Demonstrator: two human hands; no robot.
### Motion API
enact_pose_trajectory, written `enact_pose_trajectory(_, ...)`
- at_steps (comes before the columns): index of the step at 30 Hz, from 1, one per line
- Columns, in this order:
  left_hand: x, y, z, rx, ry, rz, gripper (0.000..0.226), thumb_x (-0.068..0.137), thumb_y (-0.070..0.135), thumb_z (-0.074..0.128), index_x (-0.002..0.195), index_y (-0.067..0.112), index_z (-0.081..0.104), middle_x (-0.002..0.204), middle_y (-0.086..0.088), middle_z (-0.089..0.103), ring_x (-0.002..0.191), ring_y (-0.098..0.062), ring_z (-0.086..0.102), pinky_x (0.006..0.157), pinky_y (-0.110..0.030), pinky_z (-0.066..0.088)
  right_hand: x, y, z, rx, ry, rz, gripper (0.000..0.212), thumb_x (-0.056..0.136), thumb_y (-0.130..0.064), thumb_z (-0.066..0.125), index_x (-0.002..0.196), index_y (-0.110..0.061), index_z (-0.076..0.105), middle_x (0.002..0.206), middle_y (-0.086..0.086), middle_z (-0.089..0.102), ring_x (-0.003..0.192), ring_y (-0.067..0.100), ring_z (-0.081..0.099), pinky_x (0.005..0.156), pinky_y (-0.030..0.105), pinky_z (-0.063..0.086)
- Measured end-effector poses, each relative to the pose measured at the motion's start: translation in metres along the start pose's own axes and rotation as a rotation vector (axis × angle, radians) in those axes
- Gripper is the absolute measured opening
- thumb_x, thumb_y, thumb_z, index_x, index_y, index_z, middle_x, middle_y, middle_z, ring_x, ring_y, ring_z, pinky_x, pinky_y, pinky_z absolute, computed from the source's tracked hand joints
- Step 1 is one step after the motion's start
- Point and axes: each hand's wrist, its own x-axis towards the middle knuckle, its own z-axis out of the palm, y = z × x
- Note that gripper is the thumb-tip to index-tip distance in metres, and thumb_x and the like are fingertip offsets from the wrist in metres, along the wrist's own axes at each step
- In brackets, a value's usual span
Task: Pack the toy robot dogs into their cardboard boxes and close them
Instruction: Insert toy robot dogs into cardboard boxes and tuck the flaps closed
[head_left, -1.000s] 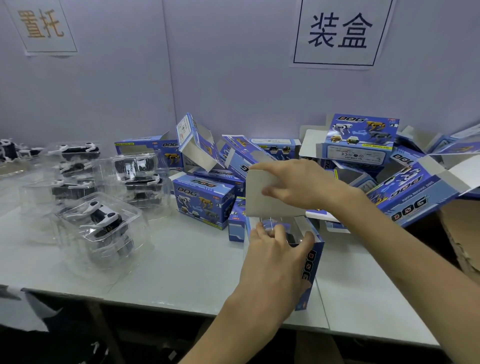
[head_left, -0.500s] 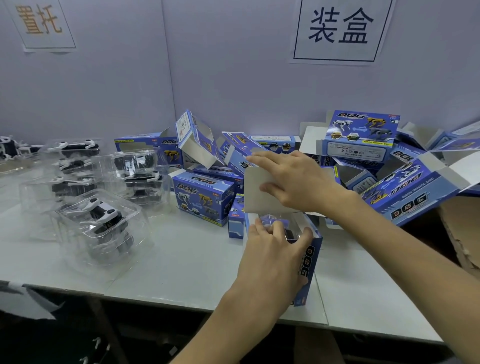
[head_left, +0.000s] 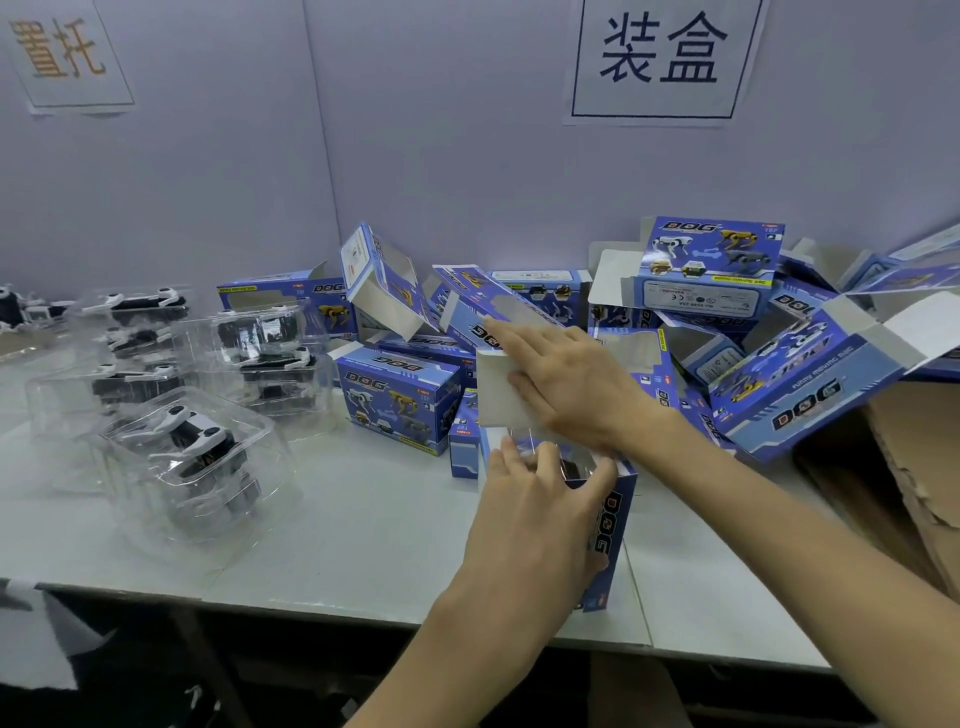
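Note:
A blue cardboard DOG box (head_left: 610, 525) stands on end near the table's front edge, its top open. A clear plastic shell with a dark toy robot dog (head_left: 569, 465) shows in the opening. My left hand (head_left: 535, 514) grips the box from the near side, fingers curled over its top rim. My right hand (head_left: 566, 384) lies flat with straight fingers on the white top flap (head_left: 496, 400), which stands raised above the opening. At the left, several toy dogs in clear shells (head_left: 192, 447) wait on the table.
A pile of blue DOG boxes (head_left: 400, 400), some open and tipped, fills the back of the grey table (head_left: 363, 540) against the wall. A brown carton (head_left: 914, 467) sits at the right. Two paper signs hang on the wall.
My right hand has flattened onto the white flap and slid a little lower and rightward. My left hand stays on the box rim. The box has not moved.

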Motion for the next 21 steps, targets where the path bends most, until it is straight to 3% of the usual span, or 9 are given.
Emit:
enact_pose_trajectory(4,-0.001,0.0,0.004,-0.036,0.063,0.007,0.077,0.093,0.046,0.058,0.152,0.03,0.01,0.139,-0.023,0.039,0.136,-0.047,0.03,0.114,-0.049,0.021,0.006,0.0,-0.021,0.162,-0.114,0.112,0.054,0.105,-0.05,0.022,0.153,-0.029,0.036,0.146,-0.003,0.053,0.125,0.017,0.052,0.096,0.034,0.037)
enact_pose_trajectory(8,0.001,0.002,0.011,-0.064,0.065,-0.047,0.072,0.093,0.044,0.059,0.151,0.032,0.018,0.143,-0.025,0.039,0.139,-0.054,0.025,0.116,-0.053,0.02,0.009,0.009,-0.057,0.494,-0.294,0.227,0.04,0.107,-0.04,0.035,0.138,-0.029,0.057,0.134,-0.013,0.059,0.119,0.004,0.05,0.091,0.024,0.032)
enact_pose_trajectory(10,0.0,-0.001,0.014,-0.078,0.108,-0.056,0.066,0.091,0.033,0.064,0.147,0.034,0.031,0.134,-0.021,0.049,0.135,-0.054,0.034,0.113,-0.051,0.028,0.009,0.013,-0.068,0.522,-0.395,0.246,0.033,0.106,-0.038,0.039,0.107,-0.025,0.069,0.098,-0.014,0.062,0.088,0.001,0.051,0.081,0.027,0.033)
enact_pose_trajectory(11,0.0,-0.005,0.016,-0.082,0.153,-0.051,0.064,0.086,0.026,0.069,0.143,0.036,0.041,0.123,-0.017,0.057,0.129,-0.051,0.044,0.108,-0.049,0.037,0.008,0.015,-0.072,0.533,-0.417,0.252,0.036,0.106,-0.039,0.04,0.084,-0.02,0.062,0.078,-0.008,0.053,0.07,0.004,0.044,0.072,0.029,0.032)
enact_pose_trajectory(12,0.001,-0.01,0.02,-0.102,0.204,-0.043,0.063,0.08,0.019,0.074,0.136,0.036,0.052,0.111,-0.013,0.062,0.119,-0.046,0.055,0.1,-0.045,0.045,0.007,0.015,-0.075,0.554,-0.432,0.25,0.042,0.106,-0.039,0.041,0.076,-0.013,0.055,0.069,-0.003,0.043,0.061,0.008,0.037,0.066,0.031,0.03)
enact_pose_trajectory(14,0.006,-0.02,0.026,-0.15,0.29,-0.028,0.062,0.071,0.014,0.081,0.125,0.038,0.063,0.096,-0.006,0.064,0.103,-0.035,0.064,0.084,-0.039,0.053,0.001,0.015,-0.078,0.578,-0.466,0.233,0.038,0.105,-0.036,0.044,0.092,-0.01,0.068,0.079,-0.004,0.057,0.069,0.006,0.05,0.072,0.03,0.039)
enact_pose_trajectory(16,0.011,-0.026,0.029,-0.184,0.332,-0.01,0.063,0.067,0.013,0.084,0.121,0.039,0.066,0.093,-0.003,0.064,0.097,-0.03,0.064,0.079,-0.037,0.054,-0.005,0.009,-0.079,0.533,-0.499,0.2,0.03,0.104,-0.033,0.047,0.122,-0.024,0.069,0.113,-0.013,0.07,0.1,0.002,0.061,0.091,0.029,0.046)
enact_pose_trajectory(19,0.015,-0.027,0.034,-0.192,0.386,0.017,0.063,0.069,0.014,0.081,0.124,0.039,0.064,0.101,-0.003,0.065,0.1,-0.029,0.062,0.084,-0.038,0.052,-0.017,0.0,-0.072,0.474,-0.458,0.177,0.028,0.1,-0.031,0.055,0.123,-0.039,0.068,0.109,-0.019,0.072,0.099,0.001,0.062,0.088,0.025,0.049)
enact_pose_trajectory(21,0.014,-0.026,0.039,-0.165,0.424,0.031,0.065,0.07,0.014,0.08,0.128,0.038,0.062,0.105,-0.004,0.066,0.101,-0.03,0.061,0.088,-0.039,0.051,-0.026,-0.002,-0.063,0.533,-0.397,0.204,0.029,0.097,-0.03,0.059,0.124,-0.04,0.067,0.112,-0.023,0.069,0.103,-0.004,0.06,0.089,0.021,0.047)
